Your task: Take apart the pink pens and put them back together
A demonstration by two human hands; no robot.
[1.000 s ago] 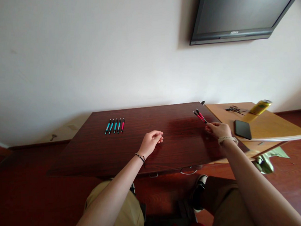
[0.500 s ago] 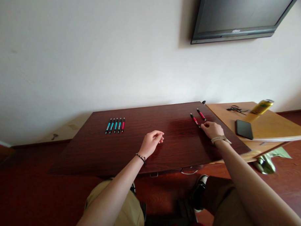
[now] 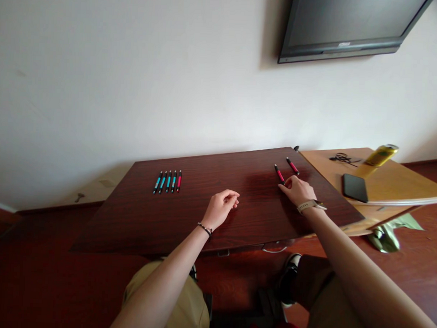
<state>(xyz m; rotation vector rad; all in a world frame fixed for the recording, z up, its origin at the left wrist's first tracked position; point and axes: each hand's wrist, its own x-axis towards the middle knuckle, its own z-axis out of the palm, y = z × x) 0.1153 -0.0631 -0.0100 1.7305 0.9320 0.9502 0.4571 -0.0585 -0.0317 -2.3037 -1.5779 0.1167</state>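
1. Since half a second ago, our right grip (image 3: 299, 190) has shifted left, bringing the near end of the left-hand loose pink pen (image 3: 279, 174) with it; the right-hand loose pink pen (image 3: 292, 165) stays put.
2. We see our right grip closed on that left-hand pen, thumb and finger pinching its near end; the pen slants over the dark wood surface (image 3: 211, 175), and we cannot tell whether its whole length touches.
3. Our left grip (image 3: 220, 208) is loosely curled, with nothing visible in it, over the middle of the surface.
4. Near the surface's left side we have four blue pens (image 3: 168, 181) and, at the row's right end, another pink pen (image 3: 179, 181), side by side.
5. We judge these pens light, stiff and fairly tough, with smooth, round barrels prone to rolling; a mid-barrel pinch should balance best, while an end hold lets them swivel.
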